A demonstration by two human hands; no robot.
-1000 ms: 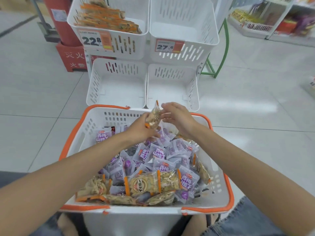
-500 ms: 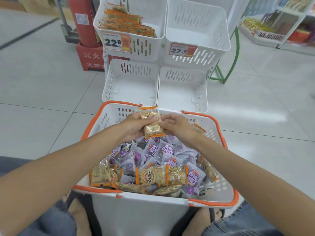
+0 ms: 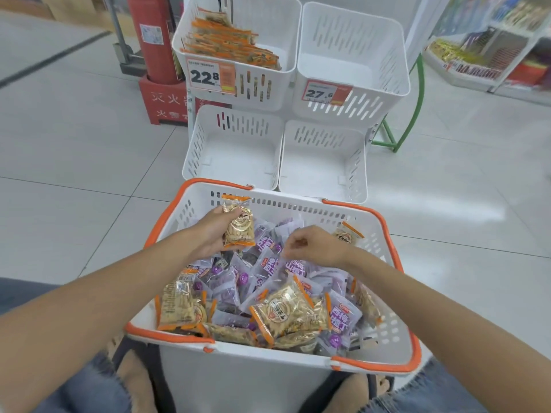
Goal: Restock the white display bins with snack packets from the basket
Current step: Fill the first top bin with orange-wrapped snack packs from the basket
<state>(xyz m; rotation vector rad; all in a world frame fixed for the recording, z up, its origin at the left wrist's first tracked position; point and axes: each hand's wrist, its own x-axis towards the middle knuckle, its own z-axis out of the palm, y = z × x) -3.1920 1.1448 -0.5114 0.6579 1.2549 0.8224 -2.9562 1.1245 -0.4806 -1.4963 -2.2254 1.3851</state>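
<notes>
Head view looks down on a gold snack packet (image 3: 238, 226) with orange sealed ends, held upright over the far left part of the basket (image 3: 298, 208). The left grip (image 3: 213, 234) is closed round it, thumb across its front and fingers behind. The right grip (image 3: 317, 245) hangs just beside it over the heap, fingers curled with their tips at the purple packets (image 3: 265, 271); I cannot tell whether it pinches one or only touches them.

The basket is white with an orange rim and sits between the person's knees in frayed denim (image 3: 89, 389). Purple packets fill its middle. More gold packets lie along the near side, one large one (image 3: 287, 314) face up and another (image 3: 179, 308) at the near left corner. A small gold one (image 3: 347, 234) leans at the far right wall.

Just beyond the basket stand four white display bins in two tiers. The lower left bin (image 3: 205, 135) and lower right bin (image 3: 356, 162) show their white bottoms. The upper left bin (image 3: 277, 93) holds a stack of orange-edged packets (image 3: 229, 46) and carries a price tag (image 3: 208, 76) reading 22.8. The upper right bin (image 3: 372, 105) carries a tag (image 3: 323, 92) reading 27.6.

Left of the bins a red fire extinguisher (image 3: 152, 40) stands in a red box (image 3: 164, 99). A green frame (image 3: 419, 93) and a stocked shelf (image 3: 489, 55) are to the right, on the pale tiled floor (image 3: 74, 144).
</notes>
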